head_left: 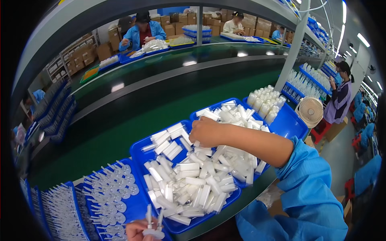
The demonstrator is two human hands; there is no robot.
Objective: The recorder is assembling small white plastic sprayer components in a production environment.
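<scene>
My left hand is at the lower edge, its fingers closed on white plastic pump parts with thin upright stems and a round disc. My right hand reaches over the middle of the worktop, where two blue trays meet. Heaped in those trays are white and clear plastic pieces, short and tube-like. The right fingers are curled down among these pieces; their tips, and whatever they may hold, are hidden. Left of the trays, a blue tray carries rows of similar stemmed discs.
Upright white bottles fill part of a blue tray at the right, near a round fan. A green conveyor belt runs behind the trays. A metal post rises at the right. Co-workers sit across the belt.
</scene>
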